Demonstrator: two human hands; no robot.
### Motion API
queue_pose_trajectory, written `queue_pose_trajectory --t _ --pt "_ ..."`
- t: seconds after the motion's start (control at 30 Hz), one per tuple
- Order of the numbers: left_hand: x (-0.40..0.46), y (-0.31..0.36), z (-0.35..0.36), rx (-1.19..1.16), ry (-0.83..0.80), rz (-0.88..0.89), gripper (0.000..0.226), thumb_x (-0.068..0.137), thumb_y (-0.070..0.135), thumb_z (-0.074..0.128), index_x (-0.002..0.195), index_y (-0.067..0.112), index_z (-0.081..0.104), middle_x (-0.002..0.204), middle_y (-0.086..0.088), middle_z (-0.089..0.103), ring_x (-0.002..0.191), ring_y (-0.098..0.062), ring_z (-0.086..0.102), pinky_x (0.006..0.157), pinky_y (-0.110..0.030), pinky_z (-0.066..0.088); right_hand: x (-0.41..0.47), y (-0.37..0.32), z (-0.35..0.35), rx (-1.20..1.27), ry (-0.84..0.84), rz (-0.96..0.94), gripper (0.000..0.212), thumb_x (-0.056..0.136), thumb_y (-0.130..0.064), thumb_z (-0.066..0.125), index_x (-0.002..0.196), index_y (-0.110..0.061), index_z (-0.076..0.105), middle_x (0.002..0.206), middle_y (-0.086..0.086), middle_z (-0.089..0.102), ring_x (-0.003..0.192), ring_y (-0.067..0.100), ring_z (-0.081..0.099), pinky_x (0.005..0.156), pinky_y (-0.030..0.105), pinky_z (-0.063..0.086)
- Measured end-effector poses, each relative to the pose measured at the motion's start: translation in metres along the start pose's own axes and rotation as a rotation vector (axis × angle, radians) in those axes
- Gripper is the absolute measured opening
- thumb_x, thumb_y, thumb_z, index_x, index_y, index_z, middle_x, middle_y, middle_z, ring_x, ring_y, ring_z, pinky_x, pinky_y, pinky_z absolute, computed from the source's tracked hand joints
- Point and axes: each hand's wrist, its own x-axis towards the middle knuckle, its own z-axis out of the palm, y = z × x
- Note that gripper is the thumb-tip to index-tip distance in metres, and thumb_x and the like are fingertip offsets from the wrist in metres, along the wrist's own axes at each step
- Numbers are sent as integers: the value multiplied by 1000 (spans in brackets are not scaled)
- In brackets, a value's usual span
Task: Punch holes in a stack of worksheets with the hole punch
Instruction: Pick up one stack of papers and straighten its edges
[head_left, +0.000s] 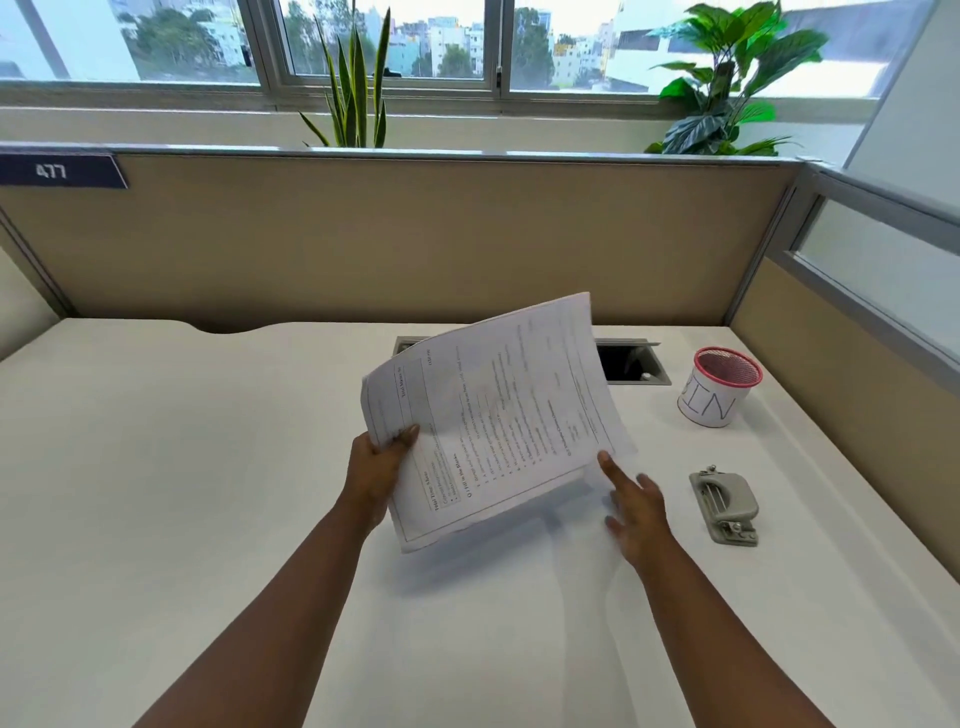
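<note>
There were two hands (382, 470) (636, 512), one stack of worksheets (498, 415), one hole punch (724, 506), one mesh cup (719, 387) and two plants (356, 98) (727, 88).

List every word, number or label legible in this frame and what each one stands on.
"477": white digits on the dark blue tag at the partition's top left.
"BIN": handwritten on the white paper wrapped round the pink mesh cup.
"Total Time", "Total Marks" and "Fill in the Blanks": headings on the worksheets that the left hand holds; the rest of the print is too small and blurred.
Hole punch: no readable marking.
</note>
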Motion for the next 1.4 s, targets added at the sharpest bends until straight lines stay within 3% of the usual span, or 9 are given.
queue_pose_trajectory --t 0.07,0.2,0.33,0.43,0.57,0.77,0.9,1.17,1.4 --pt "-3 -2 4 -44 15 -2 9 90 10 55 97 13 60 86 -4 66 77 -20 65 61 -30 59 -7 7 4 59 -132 103 49 80 -26 69 121 -10 48 133 17 46 122 31 49 99 44 42" --pt "-10 -7 16 -130 36 -50 17 89 10 55 107 9 55 89 -5 65 80 -23 63 72 -36 54 -24 16 21 149 -391 131 22 85 -17 62 102 -4 58 96 14 62 86 26 62 71 32 60" --pt "-17 -11 25 -203 38 -79 21 88 8 56 109 11 55 92 -4 65 83 -21 63 75 -37 52 -27 15 36 179 -357 16 9 87 -1 55 95 -4 59 98 13 65 82 21 63 65 27 60" --pt "-17 -13 21 -198 -8 -89 21 86 8 59 107 13 57 98 -2 66 90 -22 64 77 -37 54 -26 7 39 89 -259 -66 22 86 2 56 108 6 57 112 22 61 95 32 62 84 39 52" --pt "-7 -1 4 -187 -37 -105 20 89 18 54 109 15 59 97 -2 66 82 -17 64 55 -24 56 -21 -6 32 -38 -193 -212 27 85 3 57 112 7 58 114 23 62 101 33 60 83 40 50" --pt "10 25 -11 45 -185 -118 26 89 30 55 114 23 62 95 1 70 80 -16 65 64 -27 50 -12 -20 21 -317 -150 -414 28 86 -6 60 112 2 59 114 19 65 99 33 63 91 47 52" --pt "7 28 3 237 -243 -16 22 86 20 62 108 16 64 86 1 71 75 -14 66 59 -23 53 -16 -24 25 -352 -158 -569 13 86 -8 61 98 -4 64 104 14 67 87 27 63 76 31 56" --pt "1 27 27 157 -148 82 11 91 17 55 84 23 62 86 1 66 76 -19 61 70 -32 51 -21 -25 34 -397 -132 -734 19 86 -12 61 101 -1 67 93 -3 65 80 18 62 63 10 46" --pt "0 14 21 147 -119 70 15 86 13 62 100 18 62 89 9 65 79 -11 62 59 -17 50 -22 -20 34 -408 -182 -719 26 87 -13 61 112 -6 61 102 -2 63 87 19 62 62 8 49"
